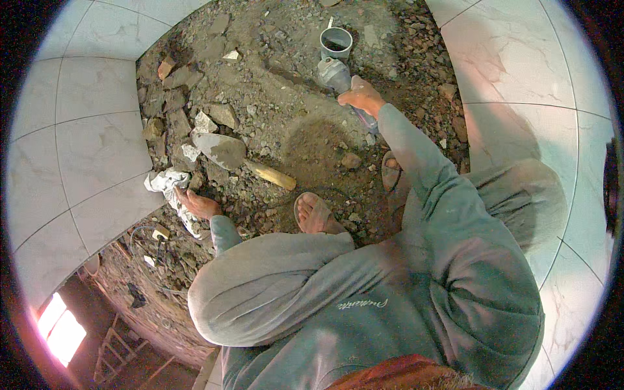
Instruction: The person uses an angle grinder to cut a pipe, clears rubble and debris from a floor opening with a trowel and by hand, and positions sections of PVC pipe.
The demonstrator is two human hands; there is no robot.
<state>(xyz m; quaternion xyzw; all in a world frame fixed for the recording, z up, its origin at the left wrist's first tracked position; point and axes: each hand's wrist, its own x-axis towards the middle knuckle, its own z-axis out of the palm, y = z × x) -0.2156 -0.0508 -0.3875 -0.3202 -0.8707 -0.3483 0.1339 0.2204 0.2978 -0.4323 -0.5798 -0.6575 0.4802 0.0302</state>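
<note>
My right hand [364, 96], at the upper middle, is closed round a grey tool [334, 74] that looks like an angle grinder. Its rounded head lies against or just beside the near side of an upright grey pipe end [336, 43] standing in the rubble. Over on the left, my left hand [199, 204] has its fingers on a crumpled white cloth or sheet [170, 184] by the tile edge and seems to grip it. Between the two hands a trowel [221, 151] rests on the ground, its wooden handle toward my foot.
Broken stones [224, 116] and loose rubble cover the ground between light tiled surfaces [97, 149] on the left and right [513, 71]. A thin cable [140, 257] and a small yellow block [160, 232] lie at lower left. My sandalled feet [313, 211] are close to the trowel handle.
</note>
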